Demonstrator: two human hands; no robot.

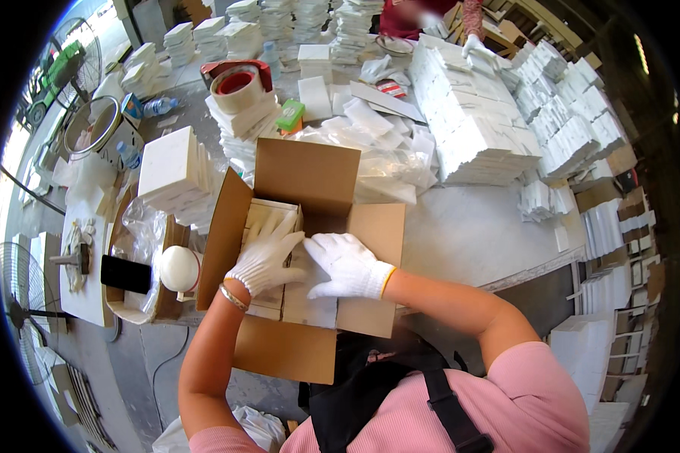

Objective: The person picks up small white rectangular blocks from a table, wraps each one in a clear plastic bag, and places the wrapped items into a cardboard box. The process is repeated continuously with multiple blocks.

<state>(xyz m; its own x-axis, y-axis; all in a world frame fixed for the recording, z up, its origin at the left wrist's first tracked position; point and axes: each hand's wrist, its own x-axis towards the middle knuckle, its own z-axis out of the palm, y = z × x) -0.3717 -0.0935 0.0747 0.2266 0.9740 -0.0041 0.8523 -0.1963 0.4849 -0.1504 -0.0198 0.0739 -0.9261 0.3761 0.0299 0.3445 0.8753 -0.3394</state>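
An open cardboard box (307, 172) stands in front of me with its flaps folded outward. White stone tiles (310, 308) are packed on edge in its left and middle part, and a gap shows at the far right inside. My left hand (268, 253), in a white knit glove, lies on the tiles with its fingers spread. Gloved the same way, my right hand (349, 266) reaches over the box's right side, fingers stretched toward the left and thumb apart. Its fingertips rest at the tiles near the gap. Neither hand visibly grips anything.
Beyond the box are a red tape dispenser (239, 81), clear plastic wrap (389, 170) and a large tile stack (468, 113). To the left lie a black phone (125, 274), a white cup (180, 269) and a hammer (72, 260). A co-worker's gloved hand (476, 47) touches the far stack.
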